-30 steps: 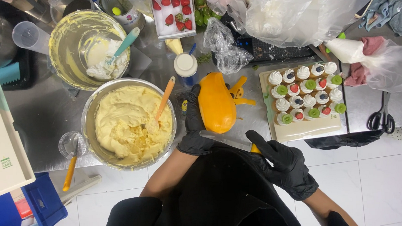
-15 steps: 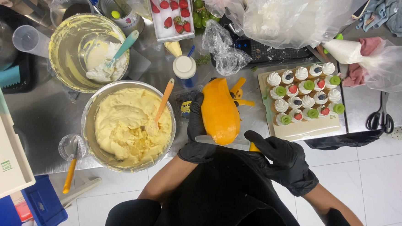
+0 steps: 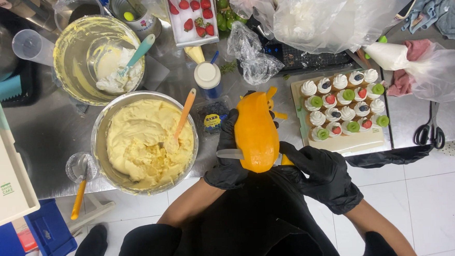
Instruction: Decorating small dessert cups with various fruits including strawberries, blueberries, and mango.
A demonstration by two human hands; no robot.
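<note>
A peeled orange mango point(image 3: 256, 131) stands upright above the steel counter's near edge. My left hand point(image 3: 228, 159), in a black glove, grips it from behind and below. My right hand point(image 3: 320, 172), also gloved, holds a knife point(image 3: 230, 154) whose blade passes across the mango's lower part, its tip showing to the left. Strips of orange peel point(image 3: 276, 110) hang off the fruit's far side.
A steel bowl of yellow cream point(image 3: 145, 142) with an orange spatula sits left of the mango. Behind it is a second bowl point(image 3: 94, 54) with white cream. A board of small decorated cream cakes point(image 3: 343, 109) lies right, scissors point(image 3: 430, 130) beyond. A strawberry tray point(image 3: 193, 13) stands at the back.
The knife has come across the mango's lower part, with the blade tip now showing on the left. The mango has shifted slightly toward me.
</note>
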